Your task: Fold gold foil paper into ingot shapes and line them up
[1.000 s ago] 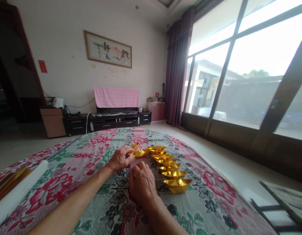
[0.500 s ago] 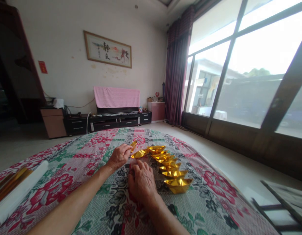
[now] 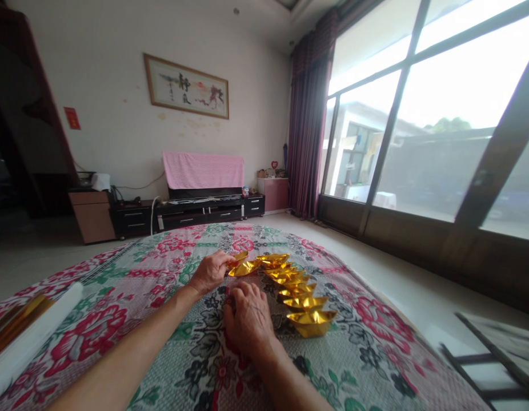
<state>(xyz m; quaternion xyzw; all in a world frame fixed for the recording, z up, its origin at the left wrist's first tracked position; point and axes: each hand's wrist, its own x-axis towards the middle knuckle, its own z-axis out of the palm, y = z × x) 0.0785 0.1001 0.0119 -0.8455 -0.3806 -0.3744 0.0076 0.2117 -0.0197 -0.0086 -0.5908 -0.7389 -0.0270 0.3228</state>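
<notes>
A folded gold foil paper ingot [image 3: 240,258] is pinched at its near end between the fingers of my left hand [image 3: 209,272]. It lies beside another gold ingot [image 3: 244,268] at the far left end of a curved row. Further gold ingots run from there to the right and toward me, the nearest [image 3: 312,324] being the largest in view. My right hand [image 3: 250,314] rests palm down on the tablecloth, left of the row. Its fingers lie a little bent on the cloth, and I see nothing in them; the underside is hidden.
A flowered tablecloth [image 3: 170,342] covers the round table. Rolls of gold and white material [image 3: 37,331] lie at the left edge. A dark-framed chair [image 3: 496,359] stands at the right. A low black cabinet [image 3: 200,217] is against the far wall.
The gold ingot in my left hand has turned from steeply slanted to flatter, its far tip swinging right, closer to the row. My right hand stays in place.
</notes>
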